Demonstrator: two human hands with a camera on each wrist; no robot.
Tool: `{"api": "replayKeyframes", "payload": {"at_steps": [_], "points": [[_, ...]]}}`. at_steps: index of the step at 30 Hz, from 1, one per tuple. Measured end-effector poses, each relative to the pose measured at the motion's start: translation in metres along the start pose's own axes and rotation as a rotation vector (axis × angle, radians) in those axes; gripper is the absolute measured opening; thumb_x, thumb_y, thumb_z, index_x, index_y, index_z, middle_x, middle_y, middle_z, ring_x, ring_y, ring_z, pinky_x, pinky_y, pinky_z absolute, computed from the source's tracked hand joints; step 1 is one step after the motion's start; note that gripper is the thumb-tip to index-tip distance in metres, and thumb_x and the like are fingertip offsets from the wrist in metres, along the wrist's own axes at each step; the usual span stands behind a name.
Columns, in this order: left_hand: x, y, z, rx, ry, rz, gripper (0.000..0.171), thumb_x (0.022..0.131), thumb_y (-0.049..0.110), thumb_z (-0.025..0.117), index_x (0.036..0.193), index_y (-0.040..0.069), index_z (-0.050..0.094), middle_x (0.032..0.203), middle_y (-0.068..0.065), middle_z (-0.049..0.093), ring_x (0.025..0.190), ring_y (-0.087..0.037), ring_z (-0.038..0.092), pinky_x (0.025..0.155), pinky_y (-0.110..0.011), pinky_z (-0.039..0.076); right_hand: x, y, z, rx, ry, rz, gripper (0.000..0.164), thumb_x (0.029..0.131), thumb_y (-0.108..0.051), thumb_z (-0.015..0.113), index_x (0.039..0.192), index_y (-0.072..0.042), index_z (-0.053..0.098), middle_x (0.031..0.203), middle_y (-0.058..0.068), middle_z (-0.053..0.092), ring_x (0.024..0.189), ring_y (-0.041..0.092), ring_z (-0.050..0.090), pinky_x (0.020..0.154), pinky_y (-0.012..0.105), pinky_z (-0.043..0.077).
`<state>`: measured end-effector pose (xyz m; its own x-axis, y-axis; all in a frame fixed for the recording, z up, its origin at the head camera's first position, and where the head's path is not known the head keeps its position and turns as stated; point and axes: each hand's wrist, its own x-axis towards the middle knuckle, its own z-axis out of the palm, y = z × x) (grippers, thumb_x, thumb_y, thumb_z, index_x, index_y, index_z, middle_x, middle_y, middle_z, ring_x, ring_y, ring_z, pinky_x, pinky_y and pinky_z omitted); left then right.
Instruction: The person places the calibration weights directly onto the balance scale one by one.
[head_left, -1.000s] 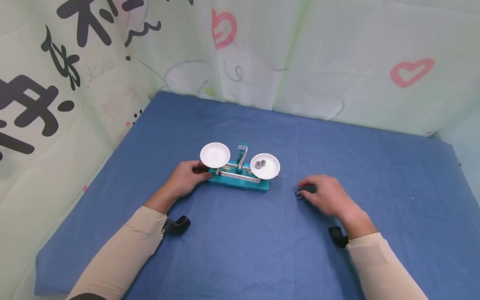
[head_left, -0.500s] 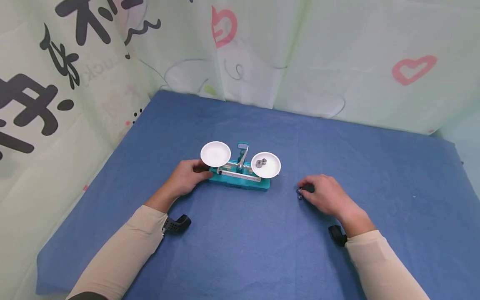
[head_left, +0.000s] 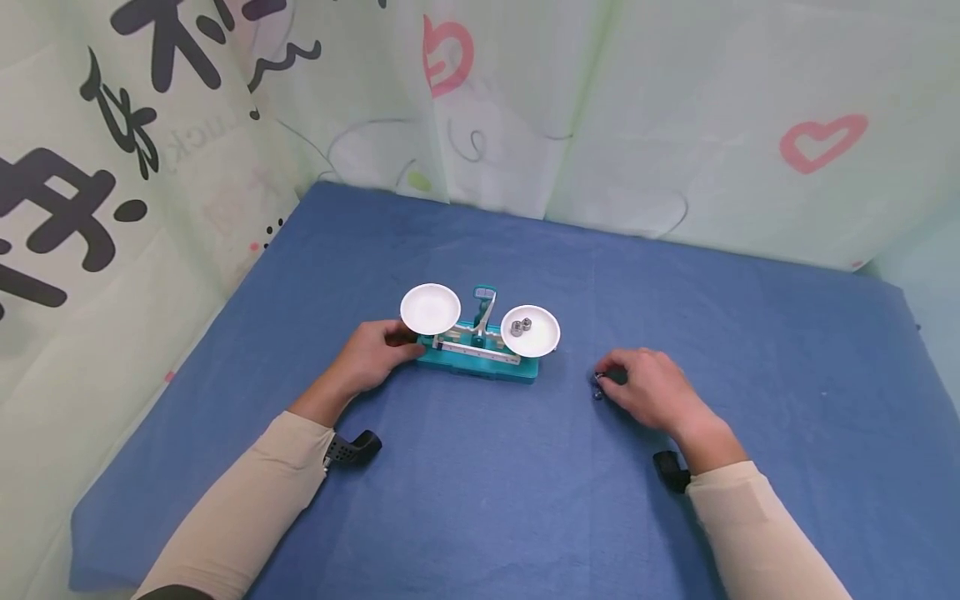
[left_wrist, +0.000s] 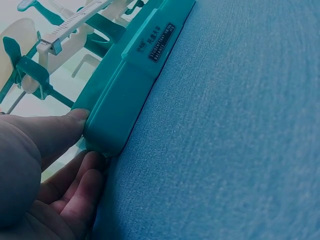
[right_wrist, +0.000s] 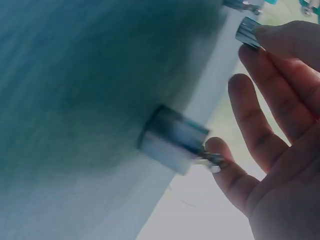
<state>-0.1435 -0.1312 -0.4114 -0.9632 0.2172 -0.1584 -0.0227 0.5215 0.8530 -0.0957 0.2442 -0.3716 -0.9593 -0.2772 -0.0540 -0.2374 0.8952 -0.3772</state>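
Observation:
A teal balance scale [head_left: 472, 364] with two white pans stands at the middle of the table. My left hand [head_left: 372, 357] holds the left end of its base; in the left wrist view the thumb [left_wrist: 62, 131] lies on the base's upper edge, with fingers lower against the end. Two small metal weights [head_left: 517, 328] sit in the right pan, and the left pan [head_left: 431, 309] holds nothing. To the right of the scale, my right hand [head_left: 651, 390] pinches a small metal weight [right_wrist: 246, 33] between thumb and forefinger. A larger, blurred weight [right_wrist: 172, 142] stands on the cloth near the little finger.
A blue cloth [head_left: 465, 492] covers the table. Pale printed curtains [head_left: 660, 108] rise behind it and along the left side. Another metal piece [right_wrist: 242, 5] shows at the top of the right wrist view, partly cut off.
My right thumb and forefinger have shifted slightly, and the weight at their tips now stands a little farther from the other loose weight. The left hand and the scale stay in place.

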Motion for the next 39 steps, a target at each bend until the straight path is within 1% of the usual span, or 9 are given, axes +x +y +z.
{"api": "replayKeyframes", "payload": {"at_steps": [4,7,11,19,23,31,34,39], "points": [[0.000,0.000,0.000,-0.006,0.001,0.002,0.034,0.091,0.017,0.074,0.118,-0.002,0.069,0.113,-0.016,0.070,0.107,-0.029,0.064,0.094,-0.044,0.049,0.001,-0.007,-0.006,0.060,0.056,-0.009,0.012,0.092,-0.007,0.068,0.101,-0.003,0.073,0.099,0.014,0.071,0.098,0.038,0.062,0.082,0.054,0.049],[-0.001,0.000,0.000,-0.010,-0.001,-0.002,0.034,0.091,0.017,0.074,0.118,-0.002,0.069,0.113,-0.016,0.070,0.107,-0.030,0.063,0.094,-0.044,0.049,0.003,-0.014,-0.013,0.081,0.108,-0.038,0.012,0.091,-0.006,0.068,0.101,-0.003,0.073,0.099,0.014,0.071,0.099,0.037,0.062,0.082,0.054,0.049],[-0.001,0.000,-0.001,-0.014,-0.003,0.001,0.034,0.091,0.017,0.073,0.118,-0.003,0.069,0.114,-0.017,0.070,0.107,-0.030,0.063,0.094,-0.044,0.049,0.007,-0.024,-0.021,0.095,0.150,-0.072,0.012,0.091,-0.006,0.069,0.100,-0.003,0.074,0.099,0.013,0.072,0.099,0.036,0.062,0.084,0.054,0.048],[-0.002,0.000,-0.001,-0.021,-0.003,-0.004,0.034,0.091,0.017,0.073,0.118,-0.003,0.069,0.114,-0.016,0.070,0.106,-0.029,0.063,0.095,-0.044,0.048,0.016,-0.045,-0.030,0.125,0.181,-0.104,0.013,0.092,-0.010,0.069,0.101,-0.006,0.076,0.103,0.010,0.072,0.104,0.033,0.060,0.087,0.053,0.047],[-0.002,0.000,-0.001,-0.017,-0.002,-0.002,0.034,0.092,0.017,0.073,0.119,-0.003,0.068,0.114,-0.017,0.070,0.106,-0.029,0.063,0.095,-0.044,0.049,0.022,-0.054,-0.032,0.150,0.201,-0.137,0.013,0.091,-0.009,0.069,0.101,-0.007,0.076,0.102,0.009,0.072,0.104,0.031,0.059,0.088,0.052,0.047],[-0.002,-0.001,0.000,-0.023,-0.003,0.002,0.035,0.091,0.016,0.073,0.120,-0.003,0.068,0.115,-0.017,0.070,0.108,-0.030,0.063,0.095,-0.044,0.048,0.033,-0.068,-0.028,0.168,0.182,-0.212,0.012,0.089,-0.008,0.069,0.098,-0.007,0.076,0.099,0.007,0.073,0.103,0.031,0.059,0.088,0.050,0.047],[-0.001,-0.001,0.000,-0.025,-0.003,0.003,0.035,0.091,0.016,0.073,0.120,-0.003,0.069,0.115,-0.017,0.070,0.108,-0.030,0.063,0.095,-0.044,0.048,0.036,-0.073,-0.025,0.144,0.176,-0.238,0.011,0.089,-0.008,0.070,0.097,-0.007,0.077,0.098,0.007,0.073,0.101,0.032,0.059,0.090,0.052,0.045],[-0.002,0.000,0.000,-0.014,-0.003,0.010,0.035,0.092,0.017,0.073,0.120,-0.003,0.068,0.116,-0.017,0.069,0.108,-0.030,0.063,0.095,-0.044,0.048,0.040,-0.078,-0.021,0.061,0.188,-0.273,0.008,0.088,-0.010,0.072,0.094,-0.008,0.077,0.095,0.006,0.073,0.099,0.032,0.059,0.094,0.055,0.042]]}}
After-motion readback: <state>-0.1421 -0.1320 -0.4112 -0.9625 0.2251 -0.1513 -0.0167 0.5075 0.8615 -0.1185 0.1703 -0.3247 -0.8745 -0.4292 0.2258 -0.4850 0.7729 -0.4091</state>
